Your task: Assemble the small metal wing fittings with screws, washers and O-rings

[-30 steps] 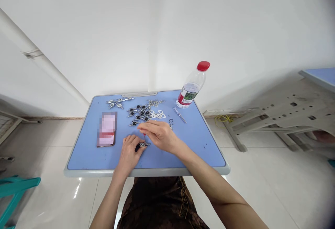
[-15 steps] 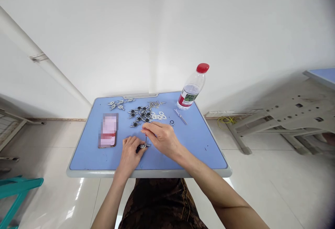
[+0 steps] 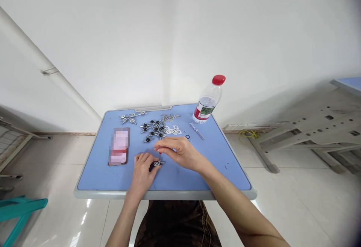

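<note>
My left hand point(image 3: 143, 171) rests on the blue desk and pins a small metal part point(image 3: 157, 163) with thumb and fingers. Above that part, my right hand point(image 3: 184, 152) pinches a small screwdriver point(image 3: 160, 154), mostly covered by the fingers; a bit of its red handle shows. Its thin shaft stands upright, with the tip down at the part. Just beyond my hands lie several metal parts with black round centres point(image 3: 154, 130). Flat metal plates with holes point(image 3: 173, 130) lie to their right, with a pile of screws point(image 3: 168, 118) behind.
A phone point(image 3: 119, 147) lies at the left of the desk point(image 3: 203, 181). Several more metal parts point(image 3: 132, 118) are at the back left. At the right stand a water bottle with a red cap point(image 3: 208, 99), a syringe-like tube point(image 3: 196, 131) and a black ring point(image 3: 187, 137).
The camera view has shifted slightly, so the desk sits lower in the picture. My right fingers have straightened a little over the screwdriver; my left hand keeps its hold on the metal part.
</note>
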A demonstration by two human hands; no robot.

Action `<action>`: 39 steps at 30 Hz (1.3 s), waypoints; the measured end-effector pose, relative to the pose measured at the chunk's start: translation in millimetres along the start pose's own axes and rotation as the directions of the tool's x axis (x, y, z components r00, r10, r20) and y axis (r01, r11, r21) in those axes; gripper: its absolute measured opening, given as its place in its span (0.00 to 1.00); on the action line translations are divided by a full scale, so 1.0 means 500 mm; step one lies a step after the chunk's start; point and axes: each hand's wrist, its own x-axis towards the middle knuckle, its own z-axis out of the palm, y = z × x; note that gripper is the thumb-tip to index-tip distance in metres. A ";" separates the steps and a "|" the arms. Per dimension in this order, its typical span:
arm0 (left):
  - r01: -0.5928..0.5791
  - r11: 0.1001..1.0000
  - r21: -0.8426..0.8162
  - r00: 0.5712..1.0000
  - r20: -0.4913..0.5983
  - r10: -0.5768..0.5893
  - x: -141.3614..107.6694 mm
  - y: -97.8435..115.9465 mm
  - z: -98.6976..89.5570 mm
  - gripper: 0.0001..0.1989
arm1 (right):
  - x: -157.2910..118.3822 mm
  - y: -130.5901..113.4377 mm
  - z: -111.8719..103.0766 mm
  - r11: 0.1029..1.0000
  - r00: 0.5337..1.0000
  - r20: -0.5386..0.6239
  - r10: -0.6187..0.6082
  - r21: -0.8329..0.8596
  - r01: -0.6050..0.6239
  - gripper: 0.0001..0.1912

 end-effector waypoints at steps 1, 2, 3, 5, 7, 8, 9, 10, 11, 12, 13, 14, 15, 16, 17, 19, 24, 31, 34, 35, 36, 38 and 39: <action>0.001 1.000 0.002 1.000 0.000 -0.001 0.000 0.000 0.000 0.02 | 0.001 -0.001 0.001 1.000 1.000 -0.012 0.011 -0.004 -0.011 0.10; 0.002 1.000 0.003 1.000 -0.002 -0.002 0.000 0.000 0.000 0.02 | 0.001 -0.002 0.002 1.000 0.999 -0.026 0.018 -0.016 -0.018 0.10; 0.003 1.000 0.005 1.000 -0.002 -0.003 0.000 0.000 0.001 0.02 | 0.001 -0.003 0.005 0.999 0.999 -0.044 0.023 -0.031 -0.024 0.09; 0.006 1.000 0.007 1.000 -0.001 -0.006 0.000 0.000 0.000 0.03 | 0.001 -0.003 0.011 0.997 0.996 -0.080 0.035 -0.066 -0.040 0.08; 0.013 1.000 0.011 1.000 0.005 -0.013 0.000 0.001 0.000 0.03 | 0.000 -0.003 0.017 0.994 0.992 -0.116 0.056 -0.088 -0.066 0.08; 0.015 1.000 0.014 1.000 0.006 -0.015 0.001 0.001 -0.001 0.03 | 0.000 -0.003 0.019 0.992 0.989 -0.133 0.068 -0.096 -0.082 0.07; 0.017 1.000 0.018 1.000 0.006 -0.017 0.001 0.001 -0.001 0.03 | -0.001 -0.002 0.020 0.990 0.985 -0.150 0.079 -0.102 -0.095 0.07; 0.017 1.000 0.022 1.000 0.005 -0.017 0.001 0.002 -0.001 0.02 | -0.001 -0.001 0.022 0.989 0.983 -0.164 0.087 -0.107 -0.106 0.06; 0.018 1.000 0.025 1.000 0.004 -0.018 0.002 0.002 -0.001 0.02 | -0.002 -0.001 0.023 0.988 0.980 -0.178 0.091 -0.111 -0.112 0.06; 0.019 0.999 0.028 1.000 0.001 -0.019 0.002 0.003 -0.001 0.02 | -0.002 0.000 0.024 0.987 0.978 -0.188 0.091 -0.115 -0.114 0.05; 0.019 0.999 0.031 1.000 0.001 -0.020 0.002 0.003 -0.001 0.02 | -0.003 0.001 0.024 0.987 0.977 -0.195 0.090 -0.117 -0.114 0.05; 0.021 0.999 0.033 1.000 0.000 -0.021 0.002 0.004 -0.001 0.02 | -0.003 0.001 0.025 0.987 0.976 -0.198 0.090 -0.116 -0.114 0.04; 0.022 0.999 0.034 1.000 0.000 -0.022 0.002 0.004 -0.001 0.02 | -0.003 0.002 0.025 0.987 0.976 -0.198 0.092 -0.112 -0.115 0.04; 0.021 0.999 0.032 1.000 0.000 -0.021 0.002 0.005 -0.001 0.02 | -0.004 0.004 0.025 0.988 0.977 -0.192 0.093 -0.106 -0.115 0.04; 0.020 0.999 0.028 1.000 -0.002 -0.020 0.002 0.005 0.000 0.02 | -0.004 0.006 0.025 0.989 0.979 -0.181 0.090 -0.099 -0.109 0.04; 0.015 1.000 0.015 1.000 -0.009 -0.015 0.002 0.006 0.001 0.02 | -0.004 0.009 0.024 0.994 0.987 -0.154 0.052 -0.088 -0.067 0.04; 0.028 1.000 -0.011 0.999 -0.023 -0.029 0.004 0.007 0.002 0.02 | -0.006 0.011 0.018 0.985 0.996 -0.048 -0.080 -0.157 0.072 0.10; 0.030 0.999 -0.030 1.000 -0.004 -0.030 0.002 0.003 0.002 0.02 | -0.002 0.010 -0.001 0.998 0.999 0.020 -0.040 -0.057 0.042 0.10; 0.032 0.999 -0.022 0.999 0.009 -0.032 0.002 0.002 0.001 0.02 | 0.000 0.012 0.000 0.996 1.000 -0.032 -0.001 -0.084 -0.002 0.06; 0.033 0.999 -0.020 0.999 0.011 -0.032 0.002 0.003 0.001 0.02 | 0.001 0.012 0.001 0.995 0.999 -0.039 0.012 -0.096 -0.016 0.06; 0.033 0.999 -0.018 0.999 0.013 -0.033 0.002 0.003 0.001 0.02 | 0.001 0.012 0.003 0.995 0.999 -0.043 0.025 -0.100 -0.029 0.06; 0.033 0.999 -0.017 0.999 0.016 -0.033 0.003 0.003 0.000 0.02 | 0.002 0.013 0.006 0.995 0.998 -0.048 0.044 -0.092 -0.048 0.06; 0.033 0.999 -0.015 0.999 0.017 -0.032 0.002 0.003 0.000 0.02 | 0.002 0.014 0.008 0.995 0.997 -0.056 0.046 -0.087 -0.050 0.05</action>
